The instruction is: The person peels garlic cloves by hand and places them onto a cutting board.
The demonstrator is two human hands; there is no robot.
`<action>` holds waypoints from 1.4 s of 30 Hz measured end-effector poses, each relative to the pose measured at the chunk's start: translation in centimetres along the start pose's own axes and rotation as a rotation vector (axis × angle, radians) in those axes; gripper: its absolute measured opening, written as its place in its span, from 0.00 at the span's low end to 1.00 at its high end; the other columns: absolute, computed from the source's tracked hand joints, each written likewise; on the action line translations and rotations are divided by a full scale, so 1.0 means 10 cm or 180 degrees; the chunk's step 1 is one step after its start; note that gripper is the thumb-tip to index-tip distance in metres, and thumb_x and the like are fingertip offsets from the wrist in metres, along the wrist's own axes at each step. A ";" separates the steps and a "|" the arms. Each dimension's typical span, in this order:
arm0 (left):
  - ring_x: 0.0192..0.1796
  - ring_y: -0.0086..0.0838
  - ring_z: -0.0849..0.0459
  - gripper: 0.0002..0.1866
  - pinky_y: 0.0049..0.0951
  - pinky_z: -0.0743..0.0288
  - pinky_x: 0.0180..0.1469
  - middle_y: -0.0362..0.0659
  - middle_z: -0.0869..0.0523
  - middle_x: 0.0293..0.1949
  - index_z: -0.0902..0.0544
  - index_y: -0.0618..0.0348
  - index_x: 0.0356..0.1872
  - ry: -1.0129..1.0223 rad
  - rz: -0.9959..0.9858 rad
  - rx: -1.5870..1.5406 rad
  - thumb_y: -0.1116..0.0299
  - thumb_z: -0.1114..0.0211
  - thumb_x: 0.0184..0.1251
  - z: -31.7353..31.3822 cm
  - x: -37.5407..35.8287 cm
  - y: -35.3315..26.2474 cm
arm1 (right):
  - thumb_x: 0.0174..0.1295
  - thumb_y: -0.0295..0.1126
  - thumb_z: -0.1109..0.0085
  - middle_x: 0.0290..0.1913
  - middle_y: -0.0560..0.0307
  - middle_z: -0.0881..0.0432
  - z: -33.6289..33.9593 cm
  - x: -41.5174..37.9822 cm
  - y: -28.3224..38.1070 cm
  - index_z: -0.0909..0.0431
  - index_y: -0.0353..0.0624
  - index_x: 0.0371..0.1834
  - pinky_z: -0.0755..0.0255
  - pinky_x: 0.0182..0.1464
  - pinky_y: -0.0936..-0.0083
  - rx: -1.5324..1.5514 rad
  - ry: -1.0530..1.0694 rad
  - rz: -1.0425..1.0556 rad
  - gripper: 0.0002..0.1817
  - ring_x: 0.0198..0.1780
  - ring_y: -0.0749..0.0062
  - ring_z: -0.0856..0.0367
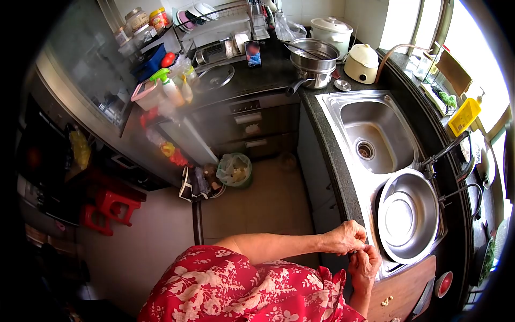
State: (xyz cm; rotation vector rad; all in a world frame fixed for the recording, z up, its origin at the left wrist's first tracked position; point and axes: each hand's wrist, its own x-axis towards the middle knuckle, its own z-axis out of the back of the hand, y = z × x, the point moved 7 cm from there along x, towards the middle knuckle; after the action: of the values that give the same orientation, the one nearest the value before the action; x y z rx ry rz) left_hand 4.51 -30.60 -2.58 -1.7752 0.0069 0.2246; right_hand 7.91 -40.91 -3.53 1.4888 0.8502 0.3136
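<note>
Kitchen floor: we see red stools at the far left and a lined bin further right; a dark desk bends along the back and down the right side;
Left hand: fingers curled inward at the desk's front edge, tips meeting its partner's;
Right hand: just below, thumb and fingers drawn into a pinch; whether either of the hands grips something between the tips, we cannot tell;
Step in hand: close fingertip work, we judge, perhaps on one small piece;
Next move: it calls, we think, for a light, steady pinch and a clear sight of the tips;
Sink: steel, let into the desk beyond the hands;
Pale pieces: a few lie on the wooden board, near the right hand but apart from it;
Basin: steel and round, beside the hands, above the board in our view;
Knife: flat along the board's right side, untouched.
</note>
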 end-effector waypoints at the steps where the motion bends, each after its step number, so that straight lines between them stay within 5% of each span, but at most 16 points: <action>1: 0.13 0.16 0.31 0.08 0.19 0.39 0.13 0.37 0.28 0.13 0.26 0.64 0.21 -0.0116 0.0057 0.0126 0.72 0.39 0.55 0.02 -0.01 -0.03 | 0.60 0.28 0.54 0.13 0.64 0.33 0.02 0.00 0.04 0.30 0.36 0.27 0.50 0.12 0.89 -0.0418 -0.0068 0.0347 0.08 0.10 0.87 0.43; 5: 0.13 0.17 0.30 0.07 0.19 0.38 0.12 0.38 0.28 0.12 0.27 0.64 0.20 -0.0223 0.0119 0.0075 0.74 0.41 0.54 0.02 -0.01 -0.02 | 0.59 0.27 0.55 0.14 0.62 0.30 0.04 0.01 0.09 0.29 0.35 0.25 0.47 0.13 0.88 -0.1093 -0.0130 0.0738 0.08 0.12 0.85 0.38; 16: 0.12 0.20 0.26 0.04 0.19 0.32 0.10 0.40 0.26 0.12 0.28 0.65 0.20 -0.0235 0.0135 -0.0235 0.77 0.45 0.50 0.02 -0.03 0.02 | 0.58 0.29 0.51 0.14 0.62 0.33 -0.02 0.01 -0.05 0.30 0.34 0.27 0.50 0.10 0.89 0.0741 0.0150 -0.0425 0.08 0.10 0.85 0.42; 37: 0.15 0.25 0.22 0.06 0.23 0.27 0.14 0.45 0.24 0.15 0.27 0.69 0.24 -0.0082 0.0341 0.0004 0.81 0.53 0.48 0.02 0.00 0.02 | 0.58 0.28 0.48 0.15 0.66 0.30 0.04 0.03 0.09 0.28 0.37 0.28 0.53 0.14 0.92 -0.0728 -0.0004 0.0540 0.06 0.12 0.89 0.41; 42: 0.15 0.24 0.22 0.08 0.23 0.27 0.15 0.45 0.24 0.15 0.25 0.70 0.26 0.0125 0.0324 -0.0270 0.80 0.53 0.48 -0.01 0.02 0.05 | 0.57 0.28 0.50 0.14 0.66 0.31 0.05 0.04 0.10 0.28 0.36 0.28 0.52 0.13 0.92 -0.0083 -0.0030 0.0136 0.06 0.12 0.89 0.41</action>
State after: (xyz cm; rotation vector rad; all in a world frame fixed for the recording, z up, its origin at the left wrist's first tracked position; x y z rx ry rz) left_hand 4.64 -30.74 -3.03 -1.8657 0.1175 0.2668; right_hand 8.84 -40.92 -2.78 1.4847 0.8047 0.3478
